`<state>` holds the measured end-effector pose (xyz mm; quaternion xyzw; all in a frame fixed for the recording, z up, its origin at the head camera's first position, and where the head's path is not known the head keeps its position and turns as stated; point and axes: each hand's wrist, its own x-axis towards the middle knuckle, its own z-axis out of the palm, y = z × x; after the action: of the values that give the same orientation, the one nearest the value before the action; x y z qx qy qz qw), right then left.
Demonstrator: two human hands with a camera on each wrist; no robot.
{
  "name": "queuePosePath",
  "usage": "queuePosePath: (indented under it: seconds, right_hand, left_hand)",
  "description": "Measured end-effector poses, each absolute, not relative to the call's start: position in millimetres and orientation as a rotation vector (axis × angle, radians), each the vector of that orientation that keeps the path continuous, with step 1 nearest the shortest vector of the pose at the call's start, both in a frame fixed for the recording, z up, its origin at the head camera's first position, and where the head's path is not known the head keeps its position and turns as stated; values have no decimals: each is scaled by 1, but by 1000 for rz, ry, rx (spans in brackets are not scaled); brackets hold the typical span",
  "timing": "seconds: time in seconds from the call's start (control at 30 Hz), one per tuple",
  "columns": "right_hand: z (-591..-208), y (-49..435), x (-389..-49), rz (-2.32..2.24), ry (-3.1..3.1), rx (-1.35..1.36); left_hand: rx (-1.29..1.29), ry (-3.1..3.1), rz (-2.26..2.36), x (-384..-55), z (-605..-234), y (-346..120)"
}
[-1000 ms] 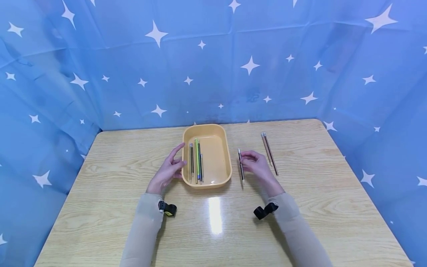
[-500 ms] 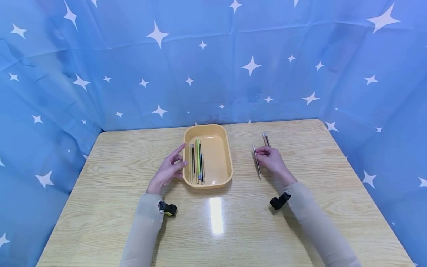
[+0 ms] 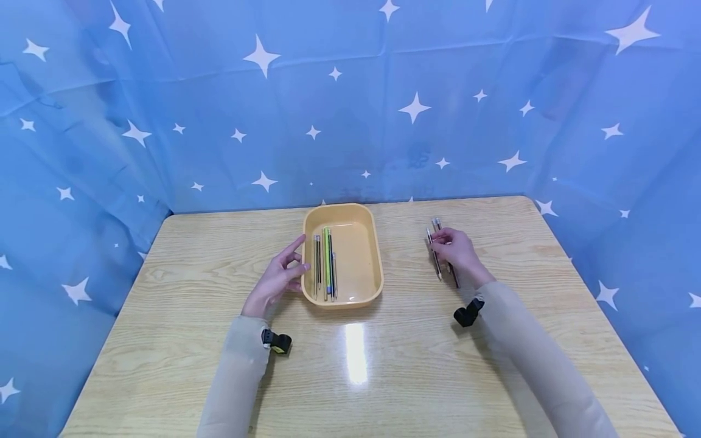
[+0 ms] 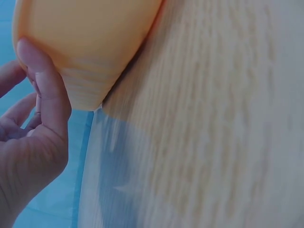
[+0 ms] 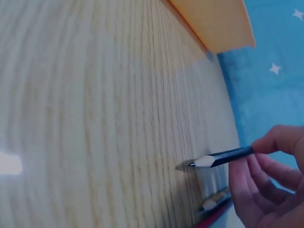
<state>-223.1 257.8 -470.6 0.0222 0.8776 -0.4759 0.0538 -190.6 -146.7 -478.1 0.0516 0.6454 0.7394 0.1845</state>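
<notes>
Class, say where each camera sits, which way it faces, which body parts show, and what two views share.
Head: on the head, facing forward and down at table, tray and blue cloth; left hand, right hand, left sleeve and right sleeve show.
Left wrist: on that wrist, facing the tray's side; left hand shows.
Right wrist: on that wrist, facing a held pencil; right hand shows.
Shared: both wrist views include tray and table.

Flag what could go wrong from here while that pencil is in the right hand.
The right hand pinches the held pencil with its point end sticking out, so it might swivel or slip.
The neighbouring pencils on the table are partly hidden by that hand in the head view and might be nudged or rolled.
The left hand is at the tray; a bump could shift the pencils inside.
</notes>
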Motion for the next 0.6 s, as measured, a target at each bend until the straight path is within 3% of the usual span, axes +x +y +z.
queuePosePath:
  seconds: [0.6]
  right_hand:
    - [-471,263,-253,-1314,2758,120]
  left_hand:
    - [166,1831,2071,-190,-477,-146]
